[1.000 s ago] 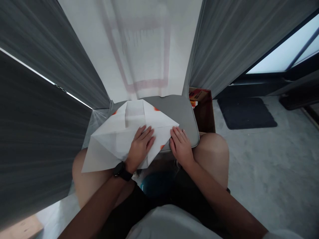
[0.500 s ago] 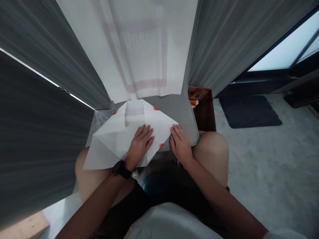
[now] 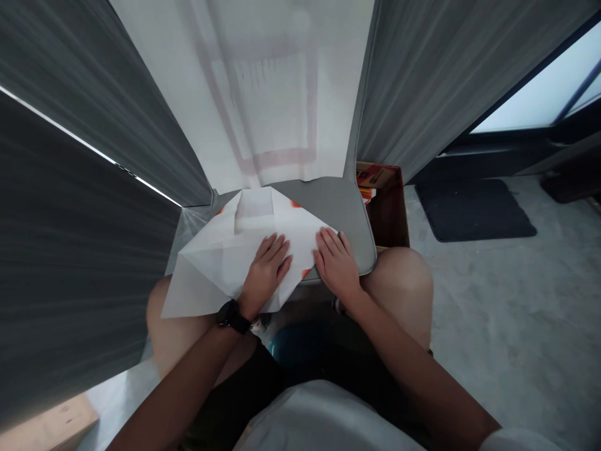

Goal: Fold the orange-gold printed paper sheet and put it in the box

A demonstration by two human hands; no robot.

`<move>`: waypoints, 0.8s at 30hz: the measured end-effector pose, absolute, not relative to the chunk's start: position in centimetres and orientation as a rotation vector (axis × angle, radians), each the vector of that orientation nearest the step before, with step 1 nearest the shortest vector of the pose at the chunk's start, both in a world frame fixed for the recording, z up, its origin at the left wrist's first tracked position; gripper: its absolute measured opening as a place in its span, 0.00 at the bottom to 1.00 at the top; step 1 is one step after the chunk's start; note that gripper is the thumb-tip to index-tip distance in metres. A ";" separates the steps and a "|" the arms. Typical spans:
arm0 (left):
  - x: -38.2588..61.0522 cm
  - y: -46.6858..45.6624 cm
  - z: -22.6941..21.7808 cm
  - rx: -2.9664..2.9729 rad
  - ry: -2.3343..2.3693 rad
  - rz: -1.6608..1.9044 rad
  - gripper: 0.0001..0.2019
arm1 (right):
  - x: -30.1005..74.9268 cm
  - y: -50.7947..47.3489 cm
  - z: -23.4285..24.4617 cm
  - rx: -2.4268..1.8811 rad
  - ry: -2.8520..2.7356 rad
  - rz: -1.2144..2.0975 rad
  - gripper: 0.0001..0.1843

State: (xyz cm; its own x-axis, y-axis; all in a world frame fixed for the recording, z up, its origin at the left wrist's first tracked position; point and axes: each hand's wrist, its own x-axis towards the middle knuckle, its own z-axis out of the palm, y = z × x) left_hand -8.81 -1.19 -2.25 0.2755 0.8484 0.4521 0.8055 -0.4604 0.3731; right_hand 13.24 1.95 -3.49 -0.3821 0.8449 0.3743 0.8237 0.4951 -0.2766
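Observation:
A large sheet of white folded paper [image 3: 206,269] with small orange marks lies on the grey seat of a chair [image 3: 328,197]. Its left part hangs over toward my left knee. My left hand [image 3: 267,266] rests on the middle of the paper, fingers stretched out and palm down. Over the paper's right corner lies my right hand [image 3: 337,263], its fingers extended and pressing flat there. Part of that corner is hidden under the fingers. Neither hand grips anything. A dark watch [image 3: 232,315] is on my left wrist.
A white sheet with a faint pinkish frame [image 3: 277,94] covers the chair's back. Grey curtains [image 3: 422,62] hang on both sides. An open red-brown box [image 3: 389,210] stands right of the chair. A dark mat [image 3: 474,210] lies on the floor, and a cardboard box [image 3: 61,426] sits at lower left.
My right hand has slid slightly left, further onto the paper's right corner. My left hand stays on the middle of the paper. The whole view has shifted a little.

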 end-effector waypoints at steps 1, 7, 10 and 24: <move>-8.8 -1.2 -2.2 2.453 1.596 0.943 0.18 | 13.3 1.9 -3.5 -1.376 -2.274 0.067 0.27; -8.7 -1.3 -2.2 2.419 1.636 0.910 0.22 | 13.4 1.9 -3.5 -1.370 -2.263 0.097 0.27; -8.8 -1.3 -2.3 2.413 1.655 0.898 0.23 | 13.3 1.9 -3.4 -1.364 -2.269 0.087 0.26; -8.6 -1.1 -2.2 2.441 1.654 0.766 0.22 | 13.4 1.9 -3.2 -1.340 -2.277 0.083 0.25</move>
